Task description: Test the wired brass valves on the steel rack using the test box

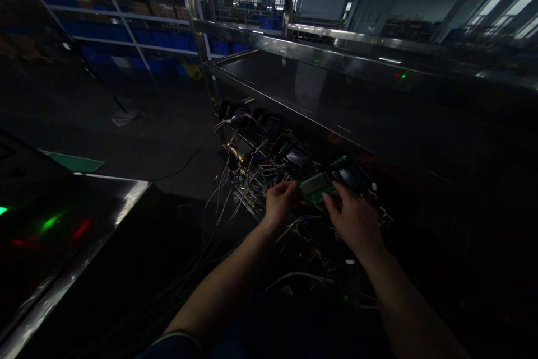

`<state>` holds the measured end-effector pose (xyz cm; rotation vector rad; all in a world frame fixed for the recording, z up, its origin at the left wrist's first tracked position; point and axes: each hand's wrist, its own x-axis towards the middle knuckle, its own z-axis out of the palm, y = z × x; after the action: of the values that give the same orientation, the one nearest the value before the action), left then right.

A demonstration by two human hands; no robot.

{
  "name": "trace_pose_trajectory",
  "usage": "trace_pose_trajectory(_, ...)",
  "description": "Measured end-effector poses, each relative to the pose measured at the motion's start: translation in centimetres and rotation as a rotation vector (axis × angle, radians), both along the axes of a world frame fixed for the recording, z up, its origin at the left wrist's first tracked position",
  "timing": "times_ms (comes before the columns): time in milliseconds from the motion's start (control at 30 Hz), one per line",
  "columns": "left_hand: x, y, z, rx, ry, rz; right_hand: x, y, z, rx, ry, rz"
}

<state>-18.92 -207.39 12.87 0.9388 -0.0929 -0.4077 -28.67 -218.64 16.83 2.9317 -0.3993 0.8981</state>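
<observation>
1. Two colours of light, green and red, gleam on the dark metal-edged surface (130,200) at the far left.
2. A flat green panel (75,162) shows just past that surface's far edge; what it rests on cannot be told.
3. Behind, a tall shelving rack (121,16) carries rows of blue bins (162,40).
4. On the floor near the rack lies a pale, crumpled piece (125,117), too dim to identify.
5. A bent-tube handle (193,6) rises at the near-left end of a metal trolley (273,76).
6. Loose pale wires (222,191) hang and tangle beside the dark cased units (292,154), which stand in a row below the trolley's upper shelf.
7. The left hand (278,202) has its fingers closed on the left end of a green circuit board.
8. The green circuit board (315,186), slightly tilted, is held between the two hands, in front of the cased units; a greyish rectangle covers much of its face.
9. The right hand (357,222) grips the board's right end, thumb and fingers pinched on it.
10. Bright windows (490,6) slant across the upper right, well apart from the hands.
</observation>
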Motion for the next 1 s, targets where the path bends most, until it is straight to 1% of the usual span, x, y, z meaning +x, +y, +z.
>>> trace_pose_trajectory(367,-0.1,0.2,0.3,-0.011,0.021,-0.002,0.0,-0.1,0.0,0.002,-0.018,0.018)
trace_pose_trajectory(567,0.0,0.2,0.1,-0.007,0.017,-0.016,0.1,-0.1,-0.3,0.021,-0.021,0.021)
trace_pose_trajectory(733,0.1,0.4,-0.3,0.005,0.025,-0.037,0.0,0.1,0.1,0.056,-0.016,0.049)
trace_pose_trajectory(800,-0.2,1.0,-1.0,-0.018,0.033,-0.081,-0.1,0.4,0.3,0.057,-0.021,0.077)
trace_pose_trajectory(867,-0.4,1.9,-2.3,-0.041,0.058,-0.176,-0.2,0.7,0.3,0.030,-0.039,0.135)
trace_pose_trajectory(933,-0.4,3.1,-4.0,-0.037,0.095,-0.275,-0.5,1.0,0.2,-0.029,-0.071,0.208)
trace_pose_trajectory(967,-0.3,3.7,-4.9,-0.024,0.112,-0.301,-0.6,1.1,0.2,-0.064,-0.092,0.241)
trace_pose_trajectory(1000,0.1,4.3,-5.9,-0.006,0.127,-0.298,-0.7,1.2,0.2,-0.098,-0.123,0.267)
